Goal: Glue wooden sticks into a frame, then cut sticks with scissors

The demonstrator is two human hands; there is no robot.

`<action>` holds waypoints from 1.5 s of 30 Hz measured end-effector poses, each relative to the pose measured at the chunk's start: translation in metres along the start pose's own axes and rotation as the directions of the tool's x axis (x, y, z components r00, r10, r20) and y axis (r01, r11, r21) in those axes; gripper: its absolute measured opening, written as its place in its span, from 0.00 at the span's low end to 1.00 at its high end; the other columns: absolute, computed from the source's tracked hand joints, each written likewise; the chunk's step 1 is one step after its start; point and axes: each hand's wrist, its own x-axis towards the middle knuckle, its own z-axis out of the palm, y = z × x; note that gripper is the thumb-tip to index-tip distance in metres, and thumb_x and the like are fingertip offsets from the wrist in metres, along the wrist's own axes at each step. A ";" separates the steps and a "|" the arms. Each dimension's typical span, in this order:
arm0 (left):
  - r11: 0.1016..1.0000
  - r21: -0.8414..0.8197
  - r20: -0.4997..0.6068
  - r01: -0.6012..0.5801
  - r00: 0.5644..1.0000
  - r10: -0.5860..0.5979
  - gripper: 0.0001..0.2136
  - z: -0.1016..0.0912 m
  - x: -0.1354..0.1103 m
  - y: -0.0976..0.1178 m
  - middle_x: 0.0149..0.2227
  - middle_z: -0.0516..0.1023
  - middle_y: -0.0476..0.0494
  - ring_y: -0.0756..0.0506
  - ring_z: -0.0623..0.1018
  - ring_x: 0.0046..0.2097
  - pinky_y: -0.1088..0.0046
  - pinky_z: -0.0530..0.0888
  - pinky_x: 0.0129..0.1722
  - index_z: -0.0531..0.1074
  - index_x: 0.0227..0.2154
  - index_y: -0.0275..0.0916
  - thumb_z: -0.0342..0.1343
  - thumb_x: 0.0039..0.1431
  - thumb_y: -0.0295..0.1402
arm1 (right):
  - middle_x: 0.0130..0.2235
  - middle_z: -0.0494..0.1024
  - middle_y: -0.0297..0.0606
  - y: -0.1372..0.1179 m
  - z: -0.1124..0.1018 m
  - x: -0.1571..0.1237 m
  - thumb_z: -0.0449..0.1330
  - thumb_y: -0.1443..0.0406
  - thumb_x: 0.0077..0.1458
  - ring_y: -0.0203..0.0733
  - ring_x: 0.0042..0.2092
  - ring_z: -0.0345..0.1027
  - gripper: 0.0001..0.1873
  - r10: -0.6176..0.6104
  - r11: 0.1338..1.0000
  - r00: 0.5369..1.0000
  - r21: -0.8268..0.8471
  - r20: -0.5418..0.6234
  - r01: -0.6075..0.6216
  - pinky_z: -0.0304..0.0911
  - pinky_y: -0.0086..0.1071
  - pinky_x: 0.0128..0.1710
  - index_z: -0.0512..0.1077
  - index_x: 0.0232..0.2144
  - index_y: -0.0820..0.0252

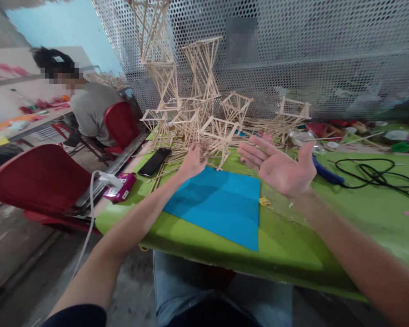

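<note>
My left hand point(195, 160) is closed, its fingers curled beside a small wooden stick frame point(221, 129) at the far edge of a blue sheet point(221, 200). Whatever those fingers hold, if anything, is hidden. My right hand point(279, 165) is held up over the table, palm showing, fingers stretched and thumb apart, with nothing in it. Close beyond both hands stand more stick frames, among them a tall stacked tower point(162, 68) and a twisted tower point(204, 68). Behind my right fingers another stick frame point(295, 111) rests on loose sticks.
Left of the sheet lie a black phone point(155, 162) and a purple power strip point(121, 187). A blue-handled tool point(327, 171) with a black cord point(378, 175) is at right on the green table point(378, 218). A metal mesh point(327, 59) rises behind. A person point(95, 106) sits at left near red chairs point(44, 179).
</note>
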 end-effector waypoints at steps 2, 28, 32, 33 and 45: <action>1.000 -0.004 -0.121 -0.021 0.992 0.020 0.13 -0.007 -0.002 0.009 0.55 0.72 0.34 0.37 0.76 0.55 0.54 0.75 0.55 0.68 0.48 0.41 0.61 0.63 0.32 | 0.70 0.72 0.38 -0.001 0.004 -0.004 0.46 0.25 0.57 0.57 0.74 0.60 0.49 -0.013 0.997 0.997 -0.068 0.078 0.019 0.63 0.54 0.72 0.73 0.62 0.47; 0.596 -0.787 0.332 0.160 0.924 0.191 0.24 0.000 -0.032 0.093 0.47 0.84 0.39 0.45 0.82 0.41 0.71 0.77 0.35 0.79 0.53 0.40 0.73 0.56 0.44 | 0.79 0.45 0.43 0.044 0.018 -0.018 0.59 0.35 0.62 0.62 0.74 0.54 0.48 0.117 0.890 0.785 -0.415 0.608 0.190 0.64 0.51 0.67 0.53 0.77 0.40; 0.633 -0.755 0.337 0.170 0.929 0.153 0.19 -0.004 -0.029 0.094 0.46 0.85 0.38 0.42 0.83 0.45 0.68 0.79 0.41 0.82 0.44 0.36 0.74 0.54 0.43 | 0.80 0.42 0.42 0.047 0.016 -0.016 0.58 0.35 0.64 0.63 0.75 0.52 0.47 0.106 0.871 0.798 -0.442 0.594 0.214 0.64 0.52 0.67 0.54 0.77 0.42; 0.632 -0.756 0.330 0.169 0.933 0.145 0.19 -0.004 -0.028 0.093 0.45 0.85 0.38 0.41 0.83 0.46 0.67 0.80 0.42 0.82 0.43 0.36 0.74 0.54 0.43 | 0.80 0.44 0.42 0.047 0.016 -0.015 0.57 0.36 0.64 0.63 0.74 0.52 0.46 0.101 0.869 0.801 -0.444 0.590 0.217 0.64 0.52 0.67 0.55 0.76 0.43; 0.799 -0.602 0.040 -0.022 0.998 0.057 0.16 -0.015 -0.016 0.062 0.40 0.88 0.39 0.41 0.87 0.43 0.62 0.83 0.48 0.83 0.41 0.39 0.68 0.61 0.47 | 0.32 0.85 0.38 0.010 -0.003 -0.008 0.64 0.45 0.65 0.43 0.27 0.74 0.19 -0.127 0.367 0.981 -0.912 0.147 0.184 0.68 0.36 0.27 0.84 0.42 0.50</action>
